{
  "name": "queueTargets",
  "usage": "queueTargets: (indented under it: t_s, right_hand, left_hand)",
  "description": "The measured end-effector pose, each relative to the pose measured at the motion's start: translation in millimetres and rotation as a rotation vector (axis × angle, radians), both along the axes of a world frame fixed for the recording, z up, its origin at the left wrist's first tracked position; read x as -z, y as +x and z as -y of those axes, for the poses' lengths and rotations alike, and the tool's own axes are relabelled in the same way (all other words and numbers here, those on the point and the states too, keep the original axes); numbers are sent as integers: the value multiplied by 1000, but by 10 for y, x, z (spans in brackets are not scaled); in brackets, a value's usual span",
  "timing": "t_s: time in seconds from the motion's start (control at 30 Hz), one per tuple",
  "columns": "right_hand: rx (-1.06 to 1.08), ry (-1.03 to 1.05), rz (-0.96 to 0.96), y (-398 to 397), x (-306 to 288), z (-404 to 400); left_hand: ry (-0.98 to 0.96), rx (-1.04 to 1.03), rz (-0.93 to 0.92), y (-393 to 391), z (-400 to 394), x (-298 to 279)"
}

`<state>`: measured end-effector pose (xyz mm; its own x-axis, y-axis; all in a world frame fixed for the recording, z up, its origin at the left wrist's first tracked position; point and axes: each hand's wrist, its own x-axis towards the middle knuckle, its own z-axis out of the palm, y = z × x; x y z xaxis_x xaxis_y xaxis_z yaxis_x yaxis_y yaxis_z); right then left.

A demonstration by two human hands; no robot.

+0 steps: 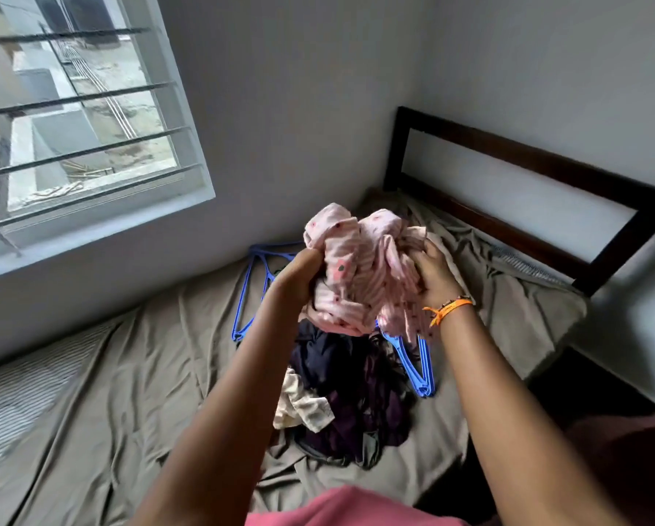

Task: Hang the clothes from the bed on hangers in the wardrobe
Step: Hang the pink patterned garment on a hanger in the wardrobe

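Note:
A crumpled pink striped garment with dark dots (360, 267) is held up above the bed. My left hand (299, 277) grips its left side and my right hand (434, 275), with an orange band at the wrist, grips its right side. Below it a pile of dark navy and purple clothes (352, 396) with a cream piece (303, 406) lies on the olive bedsheet (136, 392). Blue plastic hangers lie on the sheet, some left of the pile (248, 294) and some right of it (413, 366), partly hidden by the clothes. No wardrobe is in view.
A dark wooden headboard (538, 157) stands at the bed's far right end. A barred window (75, 119) fills the wall on the left. A striped pillow or bare mattress (18, 396) shows at the left edge. A dark gap runs along the bed's right side.

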<state>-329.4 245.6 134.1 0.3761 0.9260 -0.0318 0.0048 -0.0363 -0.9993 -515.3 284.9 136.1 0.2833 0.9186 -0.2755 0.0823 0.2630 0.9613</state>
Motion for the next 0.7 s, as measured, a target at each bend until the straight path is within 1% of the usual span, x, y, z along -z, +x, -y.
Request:
queueTargets:
  t_s: [0.03, 0.07, 0.1, 0.13, 0.17, 0.2, 0.27, 0.3, 0.33, 0.37, 0.43, 0.5, 0.6, 0.63, 0.7]
  right_hand:
    - [-53, 17, 104, 63, -19, -58]
    - [-123, 19, 221, 90, -122, -99]
    - [-181, 25, 358, 158, -179, -170]
    - [-250, 2, 486, 165, -297, -190]
    - [-331, 10, 606, 178, -377, -222]
    - [-413, 36, 727, 171, -460, -235]
    - [-525, 53, 986, 110, -619, -268]
    - [-538, 67, 1075, 90, -650, -305]
    - [-544, 87, 1117, 44, -688, -301]
    - [-525, 106, 1116, 30, -679, -330]
    - [-492, 147, 1076, 54, -696, -326]
    - [-473, 157, 964, 135, -718, -303]
    - [-420, 173, 793, 239, -725, -299]
    - [-409, 159, 766, 262, -717, -318]
    - [-413, 85, 792, 320, -706, -347]
  left_hand:
    - [-31, 5, -163, 28, -127, 48]
    - [-39, 96, -406, 38, -179, -5]
    - [34, 224, -735, 75, -257, -27]
    - [107, 223, -895, 96, -309, -16]
    - [211, 241, -944, 139, -380, -72]
    - [267, 223, -801, 173, -384, -99]
    - [372, 245, -346, 230, -397, -154]
    - [424, 305, -229, 251, -371, -218]
    - [465, 368, -193, 257, -385, -239]
    - [525, 422, -192, 268, -419, -256]
    - [531, 440, -177, 312, -444, -373]
    - [610, 356, -194, 322, -510, -421]
    - [675, 198, -125, 379, -549, -513]
    - [690, 157, -133, 410, -547, -563]
    - [707, 49, -139, 478, -543, -645]
